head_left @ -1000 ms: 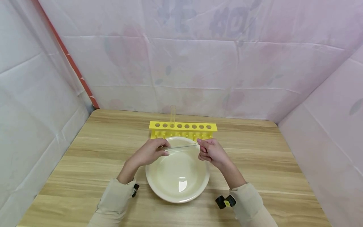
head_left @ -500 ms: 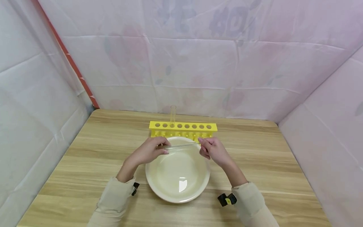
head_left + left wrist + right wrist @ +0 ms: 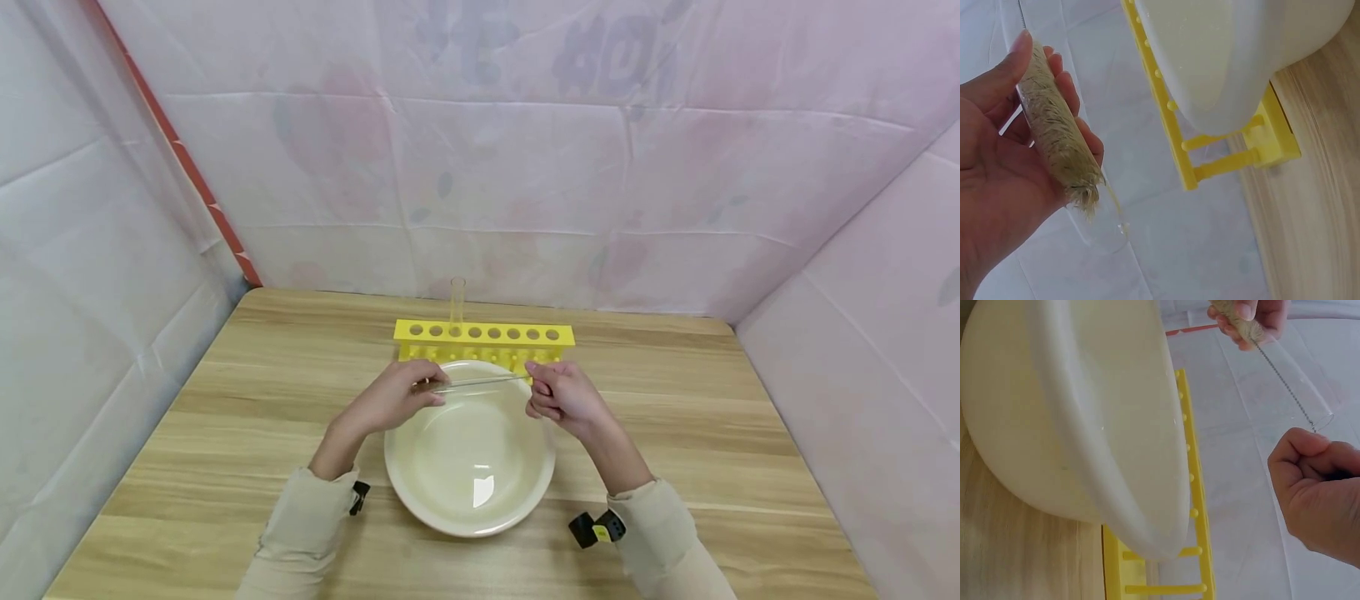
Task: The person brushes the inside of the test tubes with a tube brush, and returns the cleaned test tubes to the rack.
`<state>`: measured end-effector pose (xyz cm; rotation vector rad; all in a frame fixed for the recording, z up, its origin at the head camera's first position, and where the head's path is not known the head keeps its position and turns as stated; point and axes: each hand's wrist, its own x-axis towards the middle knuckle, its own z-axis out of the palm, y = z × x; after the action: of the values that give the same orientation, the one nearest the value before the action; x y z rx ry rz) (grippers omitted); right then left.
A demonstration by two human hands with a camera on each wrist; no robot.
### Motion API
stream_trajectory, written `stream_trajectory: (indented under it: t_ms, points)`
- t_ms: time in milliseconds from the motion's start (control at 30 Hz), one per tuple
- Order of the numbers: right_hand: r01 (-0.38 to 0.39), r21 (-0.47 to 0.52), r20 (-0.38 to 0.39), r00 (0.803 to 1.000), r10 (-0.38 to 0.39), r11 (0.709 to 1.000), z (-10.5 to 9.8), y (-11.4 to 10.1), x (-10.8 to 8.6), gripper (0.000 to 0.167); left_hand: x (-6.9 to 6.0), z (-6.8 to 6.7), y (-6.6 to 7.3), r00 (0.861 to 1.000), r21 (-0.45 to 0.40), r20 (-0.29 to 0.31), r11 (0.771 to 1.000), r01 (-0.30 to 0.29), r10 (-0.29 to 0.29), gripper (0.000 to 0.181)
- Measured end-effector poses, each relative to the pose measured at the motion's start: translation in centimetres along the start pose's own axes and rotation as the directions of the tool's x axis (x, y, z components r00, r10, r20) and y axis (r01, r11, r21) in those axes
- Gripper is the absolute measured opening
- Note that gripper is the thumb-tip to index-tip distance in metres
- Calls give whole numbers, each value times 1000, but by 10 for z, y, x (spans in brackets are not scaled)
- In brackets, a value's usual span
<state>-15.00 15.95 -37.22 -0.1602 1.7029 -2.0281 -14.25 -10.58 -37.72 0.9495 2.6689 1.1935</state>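
Note:
My left hand [image 3: 393, 400] holds a clear glass test tube [image 3: 1305, 378] lying nearly level over the far part of a cream basin. Inside the tube sits a test tube brush, its pale bristles [image 3: 1057, 122] deep toward the closed end, between thumb and fingers in the left wrist view. A twisted wire stem [image 3: 1282, 380] runs out through the tube's mouth. My right hand [image 3: 566, 400] pinches that stem just beyond the mouth, fingers curled. The handle's end is hidden in the right hand.
Below both hands stands the round basin [image 3: 470, 530], with a bright reflection inside that looks like water. Right behind it is a yellow test tube rack [image 3: 504, 335], holding one upright empty-looking test tube [image 3: 457, 302]. Cloth walls [image 3: 517, 183] close in the wooden table [image 3: 247, 433].
The right hand has shifted slightly right and away from me, with the brush stem still in its fingers. The left hand and tube have risen only a little; basin and rack stay put.

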Motion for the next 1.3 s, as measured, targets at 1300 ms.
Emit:
stream_trajectory:
  t_ms: [1300]
  points:
    - [171, -170, -58, 981, -183, 970, -8, 1, -1, 48, -2, -11, -6, 998, -40, 62, 999, 22, -19, 13]
